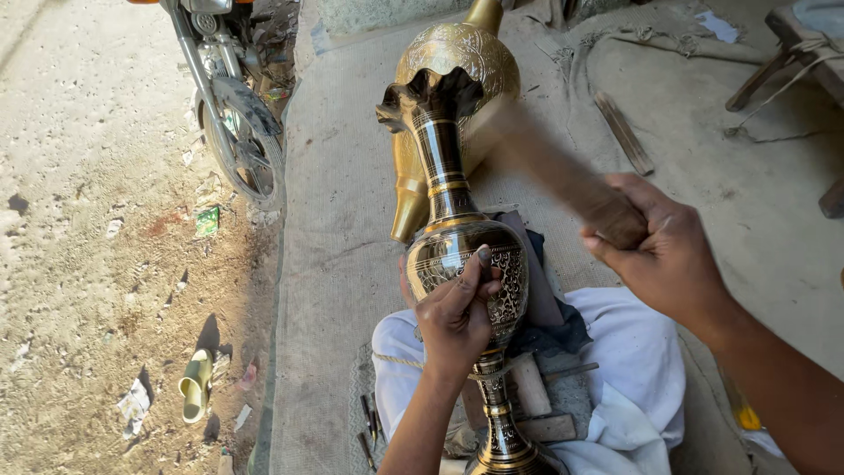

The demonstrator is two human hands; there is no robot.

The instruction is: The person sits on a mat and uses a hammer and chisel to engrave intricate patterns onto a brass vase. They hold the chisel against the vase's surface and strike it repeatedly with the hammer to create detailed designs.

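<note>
The engraved brass vase point(462, 264) lies under the left hand's point(455, 315) fingers, which press its belly; its long axis runs away from them, flared mouth pointing ahead. The right hand point(655, 246) clenches a blurred wooden mallet point(563, 171) angled toward the vase's neck.

Sunlit dirt ground point(97, 220), woven mat point(343, 220), motorcycle point(233, 114)
</note>
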